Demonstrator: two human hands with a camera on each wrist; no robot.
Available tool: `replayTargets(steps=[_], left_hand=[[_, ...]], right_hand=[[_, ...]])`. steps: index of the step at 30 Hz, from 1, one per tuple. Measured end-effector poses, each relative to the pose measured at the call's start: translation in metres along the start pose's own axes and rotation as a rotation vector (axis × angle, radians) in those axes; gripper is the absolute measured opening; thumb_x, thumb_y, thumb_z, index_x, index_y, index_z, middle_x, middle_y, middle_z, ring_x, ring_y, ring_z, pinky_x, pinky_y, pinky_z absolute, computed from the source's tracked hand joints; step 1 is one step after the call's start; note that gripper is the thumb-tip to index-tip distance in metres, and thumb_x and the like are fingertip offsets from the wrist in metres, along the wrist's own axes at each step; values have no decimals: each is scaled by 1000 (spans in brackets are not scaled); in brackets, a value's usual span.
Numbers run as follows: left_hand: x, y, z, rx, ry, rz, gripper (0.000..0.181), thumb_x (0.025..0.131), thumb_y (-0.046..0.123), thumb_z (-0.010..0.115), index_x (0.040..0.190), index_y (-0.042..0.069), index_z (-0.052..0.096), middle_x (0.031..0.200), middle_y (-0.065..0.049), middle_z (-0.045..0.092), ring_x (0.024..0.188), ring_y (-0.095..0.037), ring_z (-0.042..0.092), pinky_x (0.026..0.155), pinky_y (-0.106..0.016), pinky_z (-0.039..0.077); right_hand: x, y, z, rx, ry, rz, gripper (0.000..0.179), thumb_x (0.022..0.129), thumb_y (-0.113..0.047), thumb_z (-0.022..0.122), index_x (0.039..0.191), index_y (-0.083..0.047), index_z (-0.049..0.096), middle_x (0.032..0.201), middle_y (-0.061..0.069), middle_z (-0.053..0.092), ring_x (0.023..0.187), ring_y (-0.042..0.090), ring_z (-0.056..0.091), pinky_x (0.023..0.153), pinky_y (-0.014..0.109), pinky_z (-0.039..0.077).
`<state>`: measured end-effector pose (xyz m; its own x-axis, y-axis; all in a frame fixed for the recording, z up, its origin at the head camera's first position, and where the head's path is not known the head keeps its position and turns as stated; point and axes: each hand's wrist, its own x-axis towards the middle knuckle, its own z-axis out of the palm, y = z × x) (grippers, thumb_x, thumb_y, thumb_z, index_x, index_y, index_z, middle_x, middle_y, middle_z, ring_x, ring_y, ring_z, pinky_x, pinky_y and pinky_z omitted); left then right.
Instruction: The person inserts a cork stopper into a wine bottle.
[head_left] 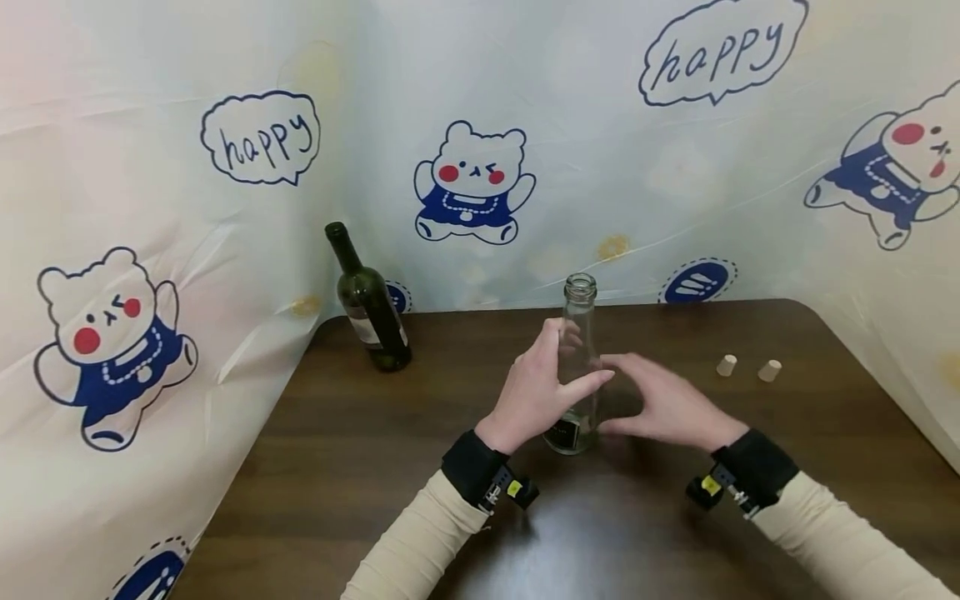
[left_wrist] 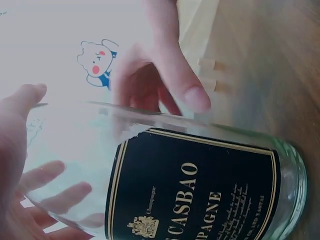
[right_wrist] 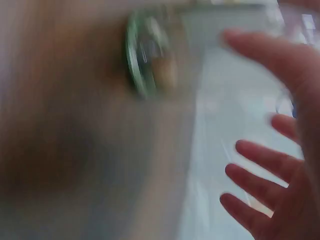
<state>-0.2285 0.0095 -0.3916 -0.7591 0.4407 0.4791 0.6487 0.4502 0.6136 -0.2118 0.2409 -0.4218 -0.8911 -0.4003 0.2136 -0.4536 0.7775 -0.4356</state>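
Observation:
A clear glass bottle (head_left: 584, 410) with no stopper in its mouth stands upright on the dark wooden table (head_left: 360, 483). My left hand (head_left: 534, 390) grips its middle, thumb across the near side and fingers behind the glass. Through the glass, the left wrist view shows those fingers and a black label (left_wrist: 195, 195) with gold lettering. At the bottle's right side is my right hand (head_left: 671, 404), its thumb and fingers spread apart. That hand (right_wrist: 287, 190) holds nothing in the blurred right wrist view, where the bottle's base (right_wrist: 142, 55) appears above.
A dark green wine bottle (head_left: 373, 312) stands at the table's back left. Two small corks (head_left: 726, 365) (head_left: 769, 371) are at the back right. Behind the table hangs a printed cloth (head_left: 480, 67) with bears and the word "happy".

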Motion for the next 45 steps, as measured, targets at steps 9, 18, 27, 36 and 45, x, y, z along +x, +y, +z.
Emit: replayTargets(steps=[9, 18, 27, 36, 45], left_hand=[[-1, -3, -2, 3, 18, -44, 62, 91, 54, 68, 132, 15, 43, 122, -4, 66, 112, -16, 66, 84, -38, 58], [-4, -1, 4, -13, -7, -43, 65, 91, 56, 66, 134, 13, 42, 125, -6, 66, 114, -17, 66, 84, -37, 58], [-4, 1, 6, -20, 14, -48, 63, 91, 56, 67, 132, 14, 43, 124, -4, 67, 113, -17, 66, 84, -38, 58], [-5, -1, 5, -3, -1, -48, 63, 91, 58, 65, 131, 14, 44, 122, -2, 67, 112, -15, 68, 83, -36, 58], [-1, -5, 2, -13, 16, -28, 63, 91, 57, 66, 130, 14, 43, 120, -2, 67, 110, -14, 68, 81, -34, 58]], right_hand=[[9, 90, -78, -601, -200, 114, 50, 74, -16, 85, 119, 3, 72, 110, 28, 72, 99, 48, 65, 90, 66, 49], [-1, 137, -58, -629, -331, 145, 11, 81, -6, 77, 87, -6, 67, 76, 7, 72, 71, 29, 67, 78, 59, 51], [6, 139, -43, -632, -313, 110, 34, 73, -3, 84, 103, 1, 68, 81, 15, 70, 69, 33, 66, 65, 57, 58], [32, 86, -64, -181, -24, 151, 31, 99, -25, 65, 115, 1, 69, 100, 18, 76, 86, 31, 71, 78, 57, 57], [53, -26, -113, 200, 331, 93, 45, 91, -39, 74, 128, -12, 69, 109, 6, 75, 92, 6, 67, 72, 24, 50]])
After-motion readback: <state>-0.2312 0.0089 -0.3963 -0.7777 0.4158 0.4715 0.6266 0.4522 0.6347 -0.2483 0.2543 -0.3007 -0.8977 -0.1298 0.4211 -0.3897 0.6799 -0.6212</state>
